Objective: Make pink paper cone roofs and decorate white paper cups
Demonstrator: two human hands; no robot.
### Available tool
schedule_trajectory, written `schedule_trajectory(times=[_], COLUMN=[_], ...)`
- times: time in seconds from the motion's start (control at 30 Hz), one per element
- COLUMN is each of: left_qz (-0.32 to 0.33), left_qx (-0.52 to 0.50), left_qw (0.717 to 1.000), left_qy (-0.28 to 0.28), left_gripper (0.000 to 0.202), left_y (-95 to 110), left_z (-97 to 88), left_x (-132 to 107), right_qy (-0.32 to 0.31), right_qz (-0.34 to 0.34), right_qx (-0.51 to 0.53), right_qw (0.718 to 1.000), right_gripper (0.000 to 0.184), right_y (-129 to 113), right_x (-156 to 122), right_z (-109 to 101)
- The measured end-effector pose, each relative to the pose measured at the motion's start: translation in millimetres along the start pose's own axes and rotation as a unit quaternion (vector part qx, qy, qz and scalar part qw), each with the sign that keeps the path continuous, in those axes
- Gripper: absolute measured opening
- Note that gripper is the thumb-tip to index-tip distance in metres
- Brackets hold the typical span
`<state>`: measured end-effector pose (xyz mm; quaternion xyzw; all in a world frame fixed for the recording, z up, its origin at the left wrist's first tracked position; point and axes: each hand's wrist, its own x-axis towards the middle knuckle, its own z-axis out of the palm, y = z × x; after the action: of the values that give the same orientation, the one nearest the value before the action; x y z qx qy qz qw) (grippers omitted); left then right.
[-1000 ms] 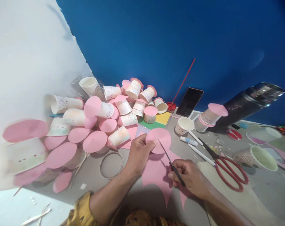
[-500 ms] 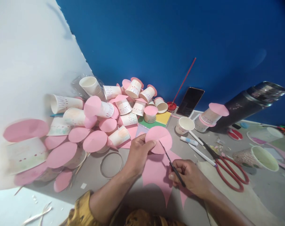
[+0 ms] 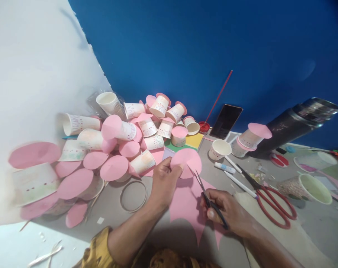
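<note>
My left hand pinches the left edge of a pink paper circle, thumb on top, holding it above the table. A slit shows near the circle's middle. In my right hand is a pair of small black-handled scissors, blades parted and pointing up at the circle's right lower edge. Below both hands lies a pink paper sheet with curved cut-outs along its near edge.
Decorated paper cups with pink discs pile up at the left. A tape ring lies by my left forearm. Red-handled scissors, a glue stick, a phone and a black flask are at the right.
The scissors' blades have opened and drawn back slightly from the pink circle, whose slit now shows. My left hand and the circle have shifted a little left.
</note>
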<state>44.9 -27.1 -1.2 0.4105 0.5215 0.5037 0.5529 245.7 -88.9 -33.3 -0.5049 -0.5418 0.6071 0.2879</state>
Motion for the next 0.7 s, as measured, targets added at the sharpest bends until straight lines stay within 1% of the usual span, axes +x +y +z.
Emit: schedule_trajectory(times=[0.07,0.1,0.2,0.3,0.37,0.4,0.5,0.57,0.63,0.7], left_qz=[0.009,0.009,-0.004,-0.026,-0.059,-0.086,-0.184,-0.230,-0.248,-0.258], left_qx=[0.027,0.040,0.068,0.060,0.039,0.023,-0.052,-0.106,-0.150,-0.176], left_qw=[1.000,0.999,0.997,0.995,0.992,0.989,0.967,0.947,0.933,0.925], left_qy=[0.008,0.008,-0.019,-0.069,-0.103,-0.121,-0.171,-0.196,-0.211,-0.215], left_gripper=[0.021,0.020,0.021,0.022,0.019,0.017,0.019,0.021,0.021,0.022], left_y=[1.1,1.8,1.5,-3.4,-7.4,-9.0,-12.1,-13.2,-14.5,-16.1], left_z=[0.0,0.1,2.0,6.9,10.9,12.6,15.9,16.3,15.9,15.1], left_x=[-1.1,-1.8,-4.8,-9.4,-12.9,-14.6,-17.9,-18.3,-17.4,-15.6], right_qy=[-0.010,0.000,0.083,0.178,0.227,0.244,0.267,0.276,0.279,0.273], right_qz=[0.004,0.002,-0.010,-0.018,-0.022,-0.021,-0.022,-0.027,-0.030,-0.032], right_qx=[0.012,0.020,0.067,0.130,0.159,0.165,0.155,0.128,0.102,0.093], right_qw=[1.000,1.000,0.994,0.975,0.961,0.955,0.951,0.952,0.954,0.957], right_gripper=[0.060,0.059,0.054,0.047,0.041,0.038,0.031,0.028,0.027,0.028], right_y=[-1.1,-1.9,-3.3,-2.7,-1.6,-1.1,-0.3,-0.2,-0.2,-0.4], right_x=[0.5,1.1,3.3,5.6,6.6,6.9,6.1,4.8,3.6,3.2], right_z=[0.0,-0.4,-2.5,-3.7,-3.7,-3.6,-3.8,-4.4,-5.2,-5.9])
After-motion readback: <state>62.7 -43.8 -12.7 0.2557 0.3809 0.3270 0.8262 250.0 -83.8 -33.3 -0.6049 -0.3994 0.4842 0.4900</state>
